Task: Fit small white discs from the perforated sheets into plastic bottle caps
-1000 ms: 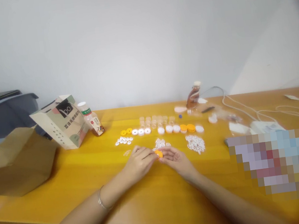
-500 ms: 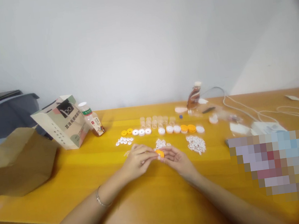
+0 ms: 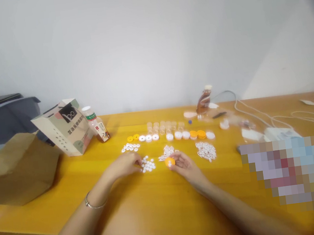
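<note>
Between the thumb and fingers of my right hand [image 3: 187, 168] is an orange round cap [image 3: 168, 160], held tilted above the table with small white spots on its face. My left hand [image 3: 126, 164] is at the left edge of a loose pile of small white discs [image 3: 148, 166]. Its fingers are bent down and pinched together, and whatever is between the tips is hidden. Behind the cap lies a cluster of flat white pieces [image 3: 168, 150], partly covered by my right fingers. Another cluster of white pieces [image 3: 206, 152] is spread to the right of that hand.
Farther back run white round caps [image 3: 148, 138], yellow caps [image 3: 133, 138], and orange caps [image 3: 201, 134]. Clear cups [image 3: 162, 127] stand behind them. White button-like pieces [image 3: 130, 147] lie left. A paper bag [image 3: 68, 129] and drink bottle [image 3: 96, 124] stand left; another bottle [image 3: 204, 100] and cables are right.
My left hand has let go of the orange cap and moved left to the small white discs, which are now uncovered. My right hand stays in place holding the cap.
</note>
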Action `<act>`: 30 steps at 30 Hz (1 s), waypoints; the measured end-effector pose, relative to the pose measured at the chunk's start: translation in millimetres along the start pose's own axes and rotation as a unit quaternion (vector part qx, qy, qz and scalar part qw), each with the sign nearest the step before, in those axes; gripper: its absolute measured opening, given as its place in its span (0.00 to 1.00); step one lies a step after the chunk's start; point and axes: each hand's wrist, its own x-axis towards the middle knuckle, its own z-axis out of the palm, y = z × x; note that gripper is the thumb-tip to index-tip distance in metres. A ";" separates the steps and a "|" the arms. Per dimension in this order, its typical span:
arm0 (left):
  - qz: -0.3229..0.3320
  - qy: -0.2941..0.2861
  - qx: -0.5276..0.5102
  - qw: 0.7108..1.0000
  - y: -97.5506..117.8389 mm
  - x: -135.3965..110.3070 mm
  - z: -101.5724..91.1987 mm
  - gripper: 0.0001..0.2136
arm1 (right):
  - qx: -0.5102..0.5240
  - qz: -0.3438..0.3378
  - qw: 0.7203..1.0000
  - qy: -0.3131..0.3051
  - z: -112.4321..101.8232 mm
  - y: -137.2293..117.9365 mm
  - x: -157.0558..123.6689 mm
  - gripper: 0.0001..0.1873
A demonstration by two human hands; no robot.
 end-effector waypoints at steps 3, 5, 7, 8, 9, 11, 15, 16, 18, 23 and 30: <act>-0.012 -0.017 0.004 1.000 1.9 3.9 6.3 0.07 | -0.008 -0.002 1.000 -0.008 0.0 -1.6 -0.4 0.15; -0.008 -0.021 0.005 1.000 2.3 6.1 9.4 0.06 | -0.010 -0.001 1.000 -0.011 0.0 -2.1 -0.5 0.15; -0.004 -0.018 0.008 1.000 1.7 7.7 11.6 0.05 | -0.007 -0.002 1.000 -0.011 0.0 -1.9 -0.4 0.15; -0.005 -0.018 0.009 1.000 1.3 8.2 12.5 0.05 | -0.005 -0.002 1.000 -0.011 -0.1 -1.6 -0.3 0.15; -0.008 -0.018 0.011 1.000 0.8 8.4 13.1 0.05 | -0.003 -0.002 1.000 -0.012 -0.1 -1.3 -0.1 0.15; -0.019 -0.018 0.014 1.000 0.5 8.0 13.4 0.05 | 0.000 -0.001 1.000 -0.016 -0.3 -0.6 0.3 0.15; -0.007 -0.030 -0.009 0.999 2.2 4.0 9.5 0.07 | 0.006 0.004 1.000 -0.016 -0.3 -0.4 0.5 0.16; 0.000 -0.033 -0.018 0.999 2.6 2.9 8.1 0.07 | 0.008 0.006 1.000 -0.015 -0.2 -0.5 0.5 0.16; 0.007 -0.034 -0.025 0.999 3.0 1.4 5.7 0.07 | 0.011 0.010 1.000 -0.012 -0.2 -0.7 0.5 0.16; -0.024 -0.033 -0.010 0.999 0.2 3.2 7.0 0.07 | 0.010 0.015 1.000 -0.011 -0.4 -0.3 1.1 0.16; -0.031 -0.051 -0.008 0.998 -3.3 4.8 9.1 0.06 | 0.013 0.011 1.000 -0.012 -0.6 -1.0 0.5 0.14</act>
